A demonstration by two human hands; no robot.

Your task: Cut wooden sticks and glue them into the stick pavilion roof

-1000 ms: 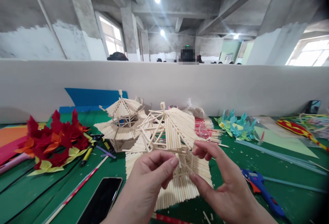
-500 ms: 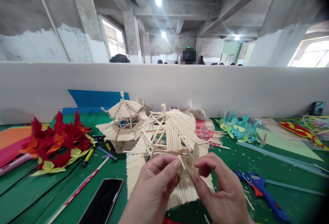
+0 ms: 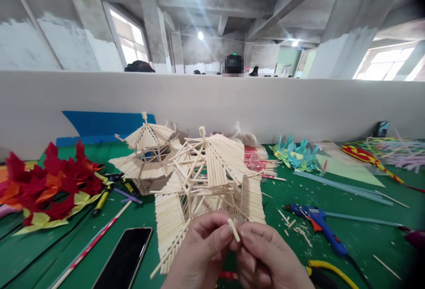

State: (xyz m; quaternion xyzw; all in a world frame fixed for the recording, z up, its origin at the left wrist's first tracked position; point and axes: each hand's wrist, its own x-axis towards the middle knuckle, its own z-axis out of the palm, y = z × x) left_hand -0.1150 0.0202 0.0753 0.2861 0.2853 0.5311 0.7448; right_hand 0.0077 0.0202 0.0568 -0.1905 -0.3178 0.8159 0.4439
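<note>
My left hand (image 3: 199,253) and my right hand (image 3: 265,258) meet low in the middle of the view, fingertips pinched together on a short wooden stick (image 3: 233,229). Just behind them stands a pavilion model (image 3: 206,178) built of pale wooden sticks, its near roof panel sloping down toward my left hand. Neither hand touches the model. A second, smaller stick pavilion (image 3: 146,156) stands behind and to the left.
On the green table (image 3: 348,218) lie a black phone (image 3: 124,258), a blue glue gun (image 3: 318,222), red and yellow paper flowers (image 3: 49,183), teal paper flowers (image 3: 295,156), a pack of sticks (image 3: 259,160) and a yellow-handled tool (image 3: 102,200). A white partition (image 3: 299,103) closes the back.
Both hands have drawn back from the pavilion toward me and come together, with a short stick pinched between them. The view has shifted slightly right and down.
</note>
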